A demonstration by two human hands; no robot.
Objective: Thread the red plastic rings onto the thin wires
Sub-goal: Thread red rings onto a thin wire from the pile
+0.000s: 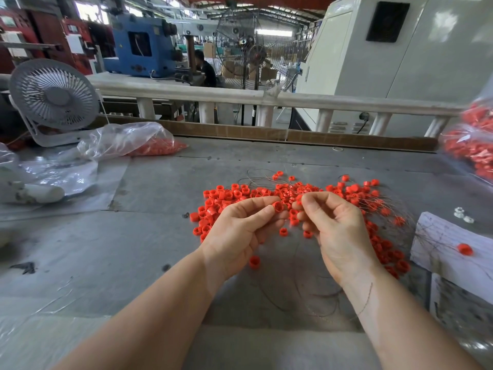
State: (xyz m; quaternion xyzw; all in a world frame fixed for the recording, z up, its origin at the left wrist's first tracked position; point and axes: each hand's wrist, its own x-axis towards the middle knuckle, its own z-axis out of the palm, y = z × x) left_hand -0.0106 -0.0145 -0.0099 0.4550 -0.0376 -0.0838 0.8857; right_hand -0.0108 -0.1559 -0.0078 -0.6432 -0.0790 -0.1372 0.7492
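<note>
Both hands meet above the grey bench (149, 188): the left hand (240, 231) pinches a red ring (278, 206), its bore facing right, while the right hand (334, 228) curls its fingers, seemingly pinching a thin wire (314, 237). Beyond lies the pile of red rings (229, 198) with tangled wires (266, 180), then a bag of rings (157, 148).

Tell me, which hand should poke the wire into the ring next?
Probably the right hand. Its fingertips pinch what looks like a thin metal wire, right beside the red plastic ring that the left hand holds with its hole facing the right hand. The left hand only needs to hold steady.
</note>
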